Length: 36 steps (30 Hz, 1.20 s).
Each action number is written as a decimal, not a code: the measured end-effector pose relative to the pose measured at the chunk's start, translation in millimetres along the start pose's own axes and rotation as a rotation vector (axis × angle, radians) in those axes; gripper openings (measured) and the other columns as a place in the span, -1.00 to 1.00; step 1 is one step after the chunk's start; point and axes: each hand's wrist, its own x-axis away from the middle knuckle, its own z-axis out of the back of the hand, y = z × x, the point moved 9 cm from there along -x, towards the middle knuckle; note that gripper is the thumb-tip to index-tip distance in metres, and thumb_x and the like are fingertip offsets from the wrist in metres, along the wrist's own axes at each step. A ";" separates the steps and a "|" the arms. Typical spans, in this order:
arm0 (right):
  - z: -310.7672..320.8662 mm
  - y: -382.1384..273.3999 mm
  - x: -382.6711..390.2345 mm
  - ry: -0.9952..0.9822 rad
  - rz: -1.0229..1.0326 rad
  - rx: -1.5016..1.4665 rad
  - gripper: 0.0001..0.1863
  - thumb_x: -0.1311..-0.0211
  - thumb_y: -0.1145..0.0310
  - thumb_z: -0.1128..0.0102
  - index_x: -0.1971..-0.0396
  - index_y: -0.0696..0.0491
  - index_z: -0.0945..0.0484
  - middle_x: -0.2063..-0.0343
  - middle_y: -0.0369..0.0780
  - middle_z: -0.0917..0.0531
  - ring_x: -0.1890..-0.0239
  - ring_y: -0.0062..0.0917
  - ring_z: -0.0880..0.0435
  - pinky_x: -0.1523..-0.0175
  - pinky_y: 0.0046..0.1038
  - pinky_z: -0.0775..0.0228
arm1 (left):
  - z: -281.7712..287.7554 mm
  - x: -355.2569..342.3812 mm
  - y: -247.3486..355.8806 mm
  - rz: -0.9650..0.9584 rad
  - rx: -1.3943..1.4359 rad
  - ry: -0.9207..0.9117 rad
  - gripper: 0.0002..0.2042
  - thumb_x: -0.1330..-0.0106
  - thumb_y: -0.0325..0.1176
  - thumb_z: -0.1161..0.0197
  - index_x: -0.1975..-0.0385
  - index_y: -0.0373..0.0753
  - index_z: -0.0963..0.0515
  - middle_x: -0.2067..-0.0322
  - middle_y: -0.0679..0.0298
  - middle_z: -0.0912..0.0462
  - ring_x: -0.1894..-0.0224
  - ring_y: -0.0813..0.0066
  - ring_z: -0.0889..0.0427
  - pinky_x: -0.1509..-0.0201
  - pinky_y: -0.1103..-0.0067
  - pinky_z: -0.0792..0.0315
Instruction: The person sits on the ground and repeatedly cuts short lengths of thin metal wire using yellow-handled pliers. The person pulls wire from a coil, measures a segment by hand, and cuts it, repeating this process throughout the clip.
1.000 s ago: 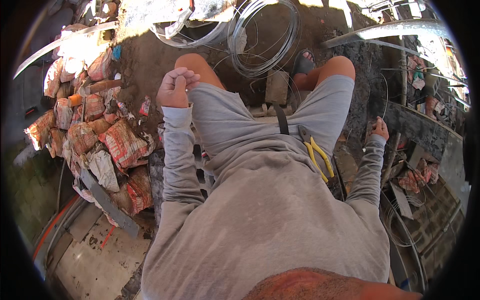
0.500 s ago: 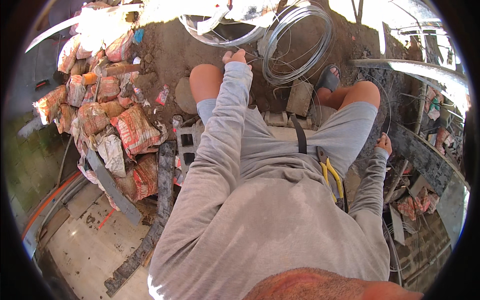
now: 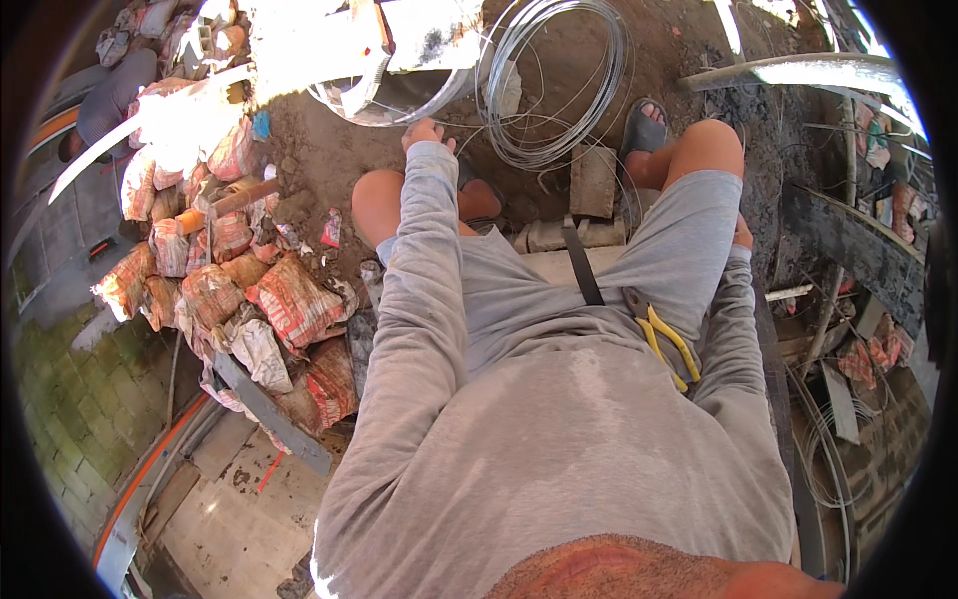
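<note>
A coil of thin silvery wire (image 3: 621, 75) lies on the dirt in front of me. A loose strand runs from it to my left hand (image 3: 424, 133), whose fingers are curled closed around it near the round metal rim (image 3: 384, 118). Low beside my right thigh is my right hand (image 3: 742, 234); my leg hides its fingers, so what it holds does not show. Pliers with yellow handles (image 3: 671, 344) hang at my waist by the black belt strap (image 3: 582, 262).
Red and white sacks (image 3: 297, 299) are piled at the left with an orange-ended pipe (image 3: 192, 220). A concrete block (image 3: 593, 182) lies between my feet. At the right are a pale pole (image 3: 738, 76), a dark board (image 3: 858, 240) and scrap. A person (image 3: 115, 100) bends at the far left.
The view has shifted, bringing the person at far left into sight. My left hand has moved left toward the metal rim. My right hand has drawn in behind my thigh, hiding its fingers.
</note>
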 end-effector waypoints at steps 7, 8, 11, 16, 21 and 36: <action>18.7 -10.8 -16.9 0.022 -0.009 -0.287 -0.61 -0.34 0.32 -0.18 -0.12 0.13 -0.51 0.10 -0.21 -0.68 0.11 -0.51 -0.67 0.04 -0.47 -0.51 | 12.5 40.6 47.1 -0.241 -0.017 0.018 -0.58 -0.32 -0.44 -0.09 -0.18 -0.14 -0.27 -0.08 0.17 -0.42 -0.02 0.31 -0.45 0.10 0.21 -0.42; 23.5 -70.0 8.6 0.103 -0.101 -0.493 -0.64 -0.33 0.33 -0.20 -0.08 0.14 -0.54 0.14 -0.22 -0.69 0.15 -0.53 -0.67 0.08 -0.50 -0.52 | 31.0 47.2 64.7 -0.329 0.091 -0.006 -0.60 -0.37 -0.41 -0.08 -0.20 -0.16 -0.29 -0.13 0.15 -0.39 -0.09 0.28 -0.42 0.06 0.20 -0.42; 39.4 -231.9 55.3 0.078 0.328 -0.433 -0.63 -0.37 0.31 -0.17 -0.07 0.20 -0.51 0.17 -0.15 -0.68 0.13 -0.46 -0.69 0.09 -0.48 -0.55 | 70.0 43.4 137.5 -0.592 0.312 0.022 -0.77 -0.36 -0.44 -0.08 0.03 -0.05 -0.38 0.14 0.24 -0.55 0.06 0.26 -0.55 0.03 0.22 -0.42; -134.6 -341.9 98.0 -0.491 0.210 -0.728 -0.47 -0.36 0.27 -0.16 -0.20 0.27 -0.33 0.04 -0.03 -0.61 0.00 -0.34 -0.63 -0.03 -0.37 -0.51 | 67.0 -46.2 194.0 -0.456 0.134 -0.206 -0.66 -0.45 -0.24 -0.03 -0.08 -0.35 -0.34 0.02 -0.03 -0.57 -0.03 0.02 -0.58 -0.07 0.22 -0.49; -327.9 -293.7 50.9 -0.527 -0.169 -0.514 -0.08 -0.04 -0.23 -0.35 -0.30 -0.01 -0.26 -0.18 -0.15 -0.45 -0.20 -0.31 -0.43 -0.14 -0.19 -0.28 | 11.3 -65.1 193.0 -0.299 -0.217 -0.188 -0.56 -0.45 -0.10 -0.03 -0.10 -0.36 -0.37 0.10 -0.04 -0.66 0.21 0.14 -0.71 0.28 0.35 -0.60; -398.8 -351.3 38.7 -0.690 -0.203 -0.806 -0.65 -0.01 0.22 -0.51 0.27 0.03 -0.56 0.47 -0.29 -0.60 0.46 -0.45 -0.64 0.48 -0.36 -0.51 | 18.9 -126.6 191.0 -0.159 -0.235 0.039 -0.50 -0.42 0.14 0.08 0.03 -0.19 -0.49 0.33 0.17 -0.70 0.50 0.25 -0.66 0.51 0.25 -0.51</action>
